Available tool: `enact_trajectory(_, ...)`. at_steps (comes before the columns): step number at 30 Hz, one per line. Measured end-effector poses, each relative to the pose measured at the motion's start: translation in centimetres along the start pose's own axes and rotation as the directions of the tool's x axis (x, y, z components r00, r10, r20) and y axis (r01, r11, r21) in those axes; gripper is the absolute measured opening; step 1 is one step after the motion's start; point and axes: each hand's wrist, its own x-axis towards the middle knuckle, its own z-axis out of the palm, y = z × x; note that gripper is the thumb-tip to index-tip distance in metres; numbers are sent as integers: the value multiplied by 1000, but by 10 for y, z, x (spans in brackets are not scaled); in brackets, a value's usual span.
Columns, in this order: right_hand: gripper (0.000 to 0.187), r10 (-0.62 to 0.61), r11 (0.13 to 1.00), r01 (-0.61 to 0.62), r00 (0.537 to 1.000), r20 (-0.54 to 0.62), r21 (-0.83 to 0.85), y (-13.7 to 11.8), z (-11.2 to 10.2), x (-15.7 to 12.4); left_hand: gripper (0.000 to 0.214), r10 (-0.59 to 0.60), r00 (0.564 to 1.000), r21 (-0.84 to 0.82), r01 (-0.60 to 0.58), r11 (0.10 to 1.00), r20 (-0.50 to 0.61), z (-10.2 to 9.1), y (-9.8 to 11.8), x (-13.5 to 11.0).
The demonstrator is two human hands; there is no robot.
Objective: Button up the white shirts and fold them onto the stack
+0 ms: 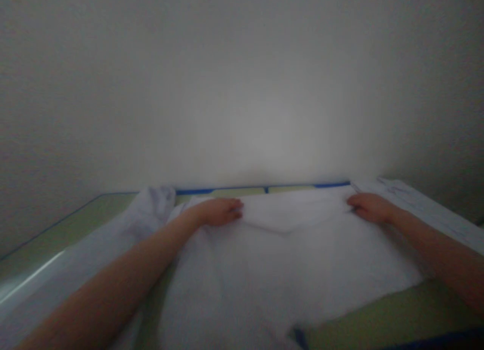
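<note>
A large white cloth (295,269) lies spread across the green surface in front of me, with a fold line sagging across its far part. It may be a garment, but the blur hides its kind. My left hand (222,212) is at its far left part, fingers closed on the fabric. At the far right part, my right hand (369,208) pinches the cloth between thumb and fingers. Between the two hands the far edge runs nearly straight. The fingertips of both hands are blurred.
More white fabric (109,244) lies bunched on the left, and another white piece (427,209) on the right. Underneath is a green table surface (378,319) with blue edging. A plain grey wall (242,88) rises right behind it. The light is dim.
</note>
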Motion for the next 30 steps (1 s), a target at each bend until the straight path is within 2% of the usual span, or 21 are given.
enact_trajectory(3,37,24,994,-19,999,-45,108,-23,-6,22,53,-64,994,0,64,998,88,11,-25,-3)
enact_trajectory(5,40,52,987,-40,996,-72,155,-57,-12,48,56,-112,989,1,112,994,101,19,-44,-6)
enact_trajectory(7,44,-22,982,33,998,-61,188,-103,-15,80,59,-142,986,6,142,990,84,27,-60,-9)
enact_trajectory(9,45,-177,961,180,984,-33,210,-150,-14,113,61,-149,988,21,148,989,39,30,-70,-12)
enact_trajectory(11,43,-278,938,276,960,-21,212,-184,-12,140,57,-145,989,40,145,989,-20,29,-73,-15)
enact_trajectory(12,42,-282,939,281,959,-21,200,-192,-10,152,52,-140,989,49,143,989,-48,27,-73,-16)
enact_trajectory(14,39,-209,963,207,978,-7,171,-192,-7,167,42,-148,985,57,154,987,-91,21,-71,-18)
enact_trajectory(18,36,-51,979,27,992,112,202,-150,3,174,32,-221,974,-5,221,975,-57,11,-71,-24)
enact_trajectory(21,28,-43,969,3,987,157,246,-123,9,169,31,-261,965,-69,259,964,-35,9,-78,-29)
enact_trajectory(25,24,-44,966,4,988,147,258,-116,12,172,31,-270,963,-116,267,957,-7,8,-89,-34)
enact_trajectory(27,25,-37,966,3,992,125,260,-118,11,176,31,-281,959,-138,275,952,-30,9,-92,-35)
enact_trajectory(30,26,-10,967,-16,995,100,253,-116,8,176,32,-322,939,-172,299,938,-122,12,-91,-35)
